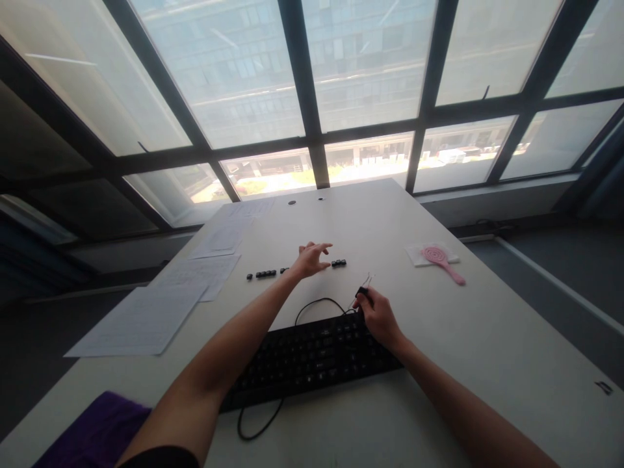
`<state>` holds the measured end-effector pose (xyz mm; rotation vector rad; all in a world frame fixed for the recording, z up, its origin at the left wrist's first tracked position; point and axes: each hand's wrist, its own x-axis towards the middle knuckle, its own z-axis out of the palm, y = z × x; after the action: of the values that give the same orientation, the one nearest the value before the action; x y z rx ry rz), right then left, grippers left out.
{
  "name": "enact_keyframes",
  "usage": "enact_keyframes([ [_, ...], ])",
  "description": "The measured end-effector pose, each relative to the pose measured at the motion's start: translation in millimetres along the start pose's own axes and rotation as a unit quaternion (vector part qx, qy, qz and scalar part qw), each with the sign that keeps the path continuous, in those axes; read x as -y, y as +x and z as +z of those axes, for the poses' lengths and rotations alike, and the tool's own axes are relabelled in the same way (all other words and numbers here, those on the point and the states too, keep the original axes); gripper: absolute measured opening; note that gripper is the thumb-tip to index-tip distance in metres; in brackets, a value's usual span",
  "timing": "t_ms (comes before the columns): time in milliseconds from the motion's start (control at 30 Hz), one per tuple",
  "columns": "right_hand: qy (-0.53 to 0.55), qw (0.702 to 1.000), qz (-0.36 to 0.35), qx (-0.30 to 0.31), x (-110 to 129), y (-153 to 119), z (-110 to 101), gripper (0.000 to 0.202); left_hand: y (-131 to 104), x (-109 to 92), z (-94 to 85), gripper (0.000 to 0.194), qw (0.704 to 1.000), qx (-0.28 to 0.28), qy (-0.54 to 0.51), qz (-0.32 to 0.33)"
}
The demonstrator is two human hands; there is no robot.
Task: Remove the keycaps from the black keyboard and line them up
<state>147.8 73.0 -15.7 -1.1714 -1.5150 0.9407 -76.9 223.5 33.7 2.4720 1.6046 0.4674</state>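
My left hand [310,259] is stretched out over the white table, its thumb and fingers apart with nothing seen between them. Small black keycaps [338,263] stand just to the right of its fingertips. More keycaps [266,274] sit in a row to its left, and my wrist partly hides that row. My right hand [379,316] is closed around a keycap puller [363,291] with a black grip and thin wire prongs pointing up and away. Below both hands is a black keyboard [316,356], with my left forearm across its left part.
A pink hairbrush [441,257] lies on a white packet at the right. Printed paper sheets [141,318] cover the left edge. Purple cloth [95,432] is at the near left. The keyboard's cable [319,300] loops behind it. Windows rise beyond the table [361,221].
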Motion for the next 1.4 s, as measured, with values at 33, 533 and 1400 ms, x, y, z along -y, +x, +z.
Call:
enact_keyframes([
  [33,-0.001,1.000,-0.002,-0.002,0,0,0,0.029,-9,-1,-6.7,0.052,1.000,-0.016,0.003,0.002],
  [533,-0.097,0.995,-0.015,-0.010,-14,1,-16,0.036,-304,57,-55.5,0.026,0.968,-0.168,-0.128,-0.135],
  [1400,0.020,0.982,-0.097,0.163,87,-24,187,0.024,-308,44,-34.7,0.033,0.928,-0.116,-0.335,-0.115],
])
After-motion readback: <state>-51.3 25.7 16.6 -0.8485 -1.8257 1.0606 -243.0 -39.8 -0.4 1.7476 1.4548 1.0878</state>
